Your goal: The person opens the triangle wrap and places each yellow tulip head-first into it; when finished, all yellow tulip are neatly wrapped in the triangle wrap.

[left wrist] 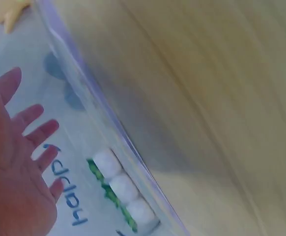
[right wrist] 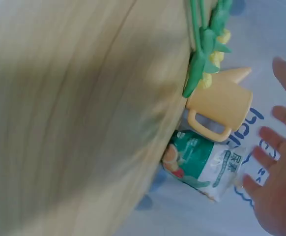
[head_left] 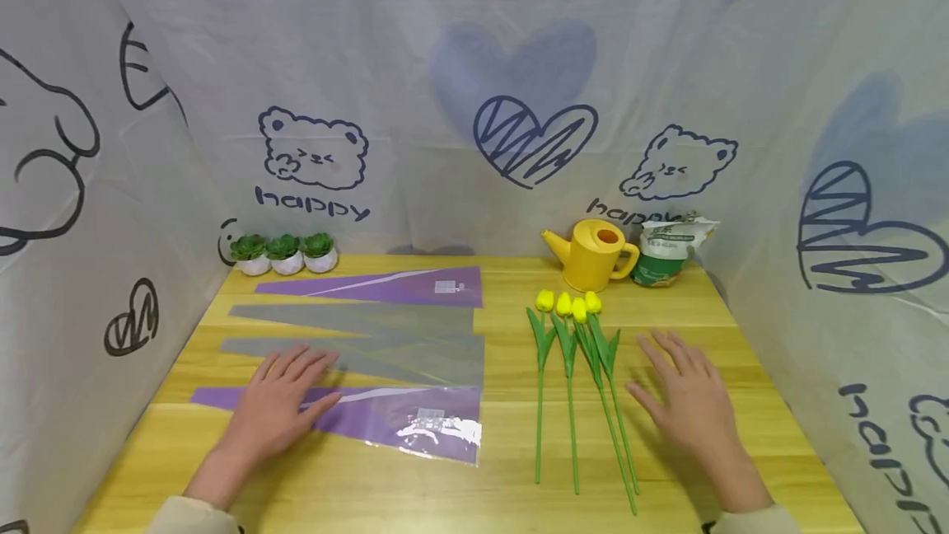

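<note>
With fingers spread and holding nothing, my left hand (head_left: 276, 406) hovers over the left part of the flower wrapping sleeves. Nearest to it is a purple sleeve (head_left: 378, 414) with a clear, shiny front; two grey sleeves (head_left: 423, 361) and another purple sleeve (head_left: 393, 285) lie behind in a column. My right hand (head_left: 689, 394), empty and with fingers apart, is above the table to the right of several yellow artificial tulips (head_left: 571, 377) with long green stems. Both palms show in their wrist views, the left hand (left wrist: 15, 162) and the right hand (right wrist: 280, 162).
Three small potted succulents (head_left: 284, 254) stand at the back left of the wooden table (head_left: 356, 493). A yellow watering can (head_left: 589, 258) and a green-and-white bag (head_left: 663, 254) stand at the back right. Printed cloth (head_left: 415, 171) hangs around the back and sides.
</note>
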Action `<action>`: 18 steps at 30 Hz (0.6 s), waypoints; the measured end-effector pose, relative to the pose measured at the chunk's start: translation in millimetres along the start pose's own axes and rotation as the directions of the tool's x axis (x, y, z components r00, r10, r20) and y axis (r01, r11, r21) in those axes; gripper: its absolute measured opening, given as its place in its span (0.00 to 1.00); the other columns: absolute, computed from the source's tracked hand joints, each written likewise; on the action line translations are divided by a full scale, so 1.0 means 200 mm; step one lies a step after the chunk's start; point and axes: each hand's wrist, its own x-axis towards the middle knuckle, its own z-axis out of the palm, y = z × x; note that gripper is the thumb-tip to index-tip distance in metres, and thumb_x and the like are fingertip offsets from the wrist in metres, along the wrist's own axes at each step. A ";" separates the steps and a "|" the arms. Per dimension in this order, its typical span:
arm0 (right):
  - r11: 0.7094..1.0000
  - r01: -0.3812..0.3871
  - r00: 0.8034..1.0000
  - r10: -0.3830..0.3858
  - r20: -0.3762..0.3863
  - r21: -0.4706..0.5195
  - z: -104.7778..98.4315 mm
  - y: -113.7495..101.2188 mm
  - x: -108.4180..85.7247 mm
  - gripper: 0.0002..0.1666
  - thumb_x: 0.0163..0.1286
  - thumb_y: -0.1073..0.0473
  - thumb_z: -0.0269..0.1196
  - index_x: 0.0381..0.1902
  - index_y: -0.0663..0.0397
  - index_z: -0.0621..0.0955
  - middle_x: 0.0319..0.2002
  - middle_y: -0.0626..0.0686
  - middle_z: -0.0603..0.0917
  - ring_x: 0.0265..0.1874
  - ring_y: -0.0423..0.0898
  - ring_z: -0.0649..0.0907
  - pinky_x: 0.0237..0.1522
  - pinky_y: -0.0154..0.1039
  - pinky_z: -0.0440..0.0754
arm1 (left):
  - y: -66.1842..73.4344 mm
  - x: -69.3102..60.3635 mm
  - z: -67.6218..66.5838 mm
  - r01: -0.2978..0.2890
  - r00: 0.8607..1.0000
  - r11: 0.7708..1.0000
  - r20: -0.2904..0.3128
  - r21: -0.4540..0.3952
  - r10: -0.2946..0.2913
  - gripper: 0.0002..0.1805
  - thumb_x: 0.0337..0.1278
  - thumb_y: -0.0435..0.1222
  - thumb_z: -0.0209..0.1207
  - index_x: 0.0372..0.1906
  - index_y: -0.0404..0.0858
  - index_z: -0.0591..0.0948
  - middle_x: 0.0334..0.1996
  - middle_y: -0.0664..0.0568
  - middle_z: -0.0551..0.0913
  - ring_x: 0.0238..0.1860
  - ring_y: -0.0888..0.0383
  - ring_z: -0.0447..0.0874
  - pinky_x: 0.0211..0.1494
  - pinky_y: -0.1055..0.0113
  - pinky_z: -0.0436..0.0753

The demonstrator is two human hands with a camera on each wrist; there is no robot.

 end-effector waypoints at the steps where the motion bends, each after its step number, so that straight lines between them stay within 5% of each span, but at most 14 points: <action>1: 0.997 -0.045 0.999 0.045 0.011 0.061 0.00 -0.01 0.00 0.41 0.71 0.39 0.67 0.76 0.49 0.71 0.69 0.62 0.75 0.67 0.65 0.73 0.66 0.69 0.69 | 0.03 0.01 0.00 0.002 1.000 0.998 -0.010 -0.067 -0.003 0.31 0.69 0.54 0.61 0.71 0.45 0.77 0.67 0.45 0.80 0.71 0.40 0.71 0.74 0.37 0.64; 4: 0.946 -0.167 0.986 0.162 0.039 0.277 -0.01 -0.03 0.00 0.33 0.74 0.46 0.67 0.70 0.56 0.76 0.56 0.63 0.83 0.53 0.63 0.82 0.52 0.61 0.82 | 0.13 0.04 -0.01 0.023 1.000 0.964 -0.003 -0.265 -0.025 0.23 0.66 0.46 0.68 0.63 0.44 0.83 0.55 0.48 0.85 0.58 0.44 0.81 0.61 0.42 0.78; 10: 0.792 -0.326 0.943 0.310 0.121 0.516 0.00 -0.03 0.00 0.22 0.77 0.49 0.64 0.59 0.59 0.84 0.44 0.57 0.89 0.38 0.45 0.86 0.37 0.32 0.83 | 0.34 0.11 0.01 0.105 0.993 0.811 0.097 -0.575 -0.059 0.15 0.61 0.37 0.71 0.52 0.40 0.87 0.43 0.49 0.86 0.40 0.59 0.82 0.43 0.63 0.83; 15: 0.681 -0.438 0.898 0.366 0.245 0.587 0.03 -0.06 0.01 0.23 0.76 0.50 0.65 0.58 0.62 0.84 0.44 0.61 0.88 0.31 0.46 0.86 0.28 0.37 0.84 | 0.50 0.15 0.08 0.176 0.978 0.668 0.206 -0.723 -0.034 0.14 0.62 0.37 0.70 0.50 0.37 0.86 0.42 0.47 0.84 0.37 0.60 0.80 0.40 0.71 0.80; 18: 0.643 -0.495 0.868 0.388 0.308 0.584 0.06 -0.07 0.01 0.22 0.76 0.52 0.65 0.58 0.63 0.84 0.44 0.61 0.87 0.31 0.47 0.86 0.26 0.37 0.84 | 0.57 0.17 0.13 0.194 0.971 0.632 0.240 -0.751 -0.013 0.12 0.63 0.37 0.70 0.49 0.36 0.87 0.41 0.48 0.83 0.36 0.59 0.79 0.39 0.71 0.79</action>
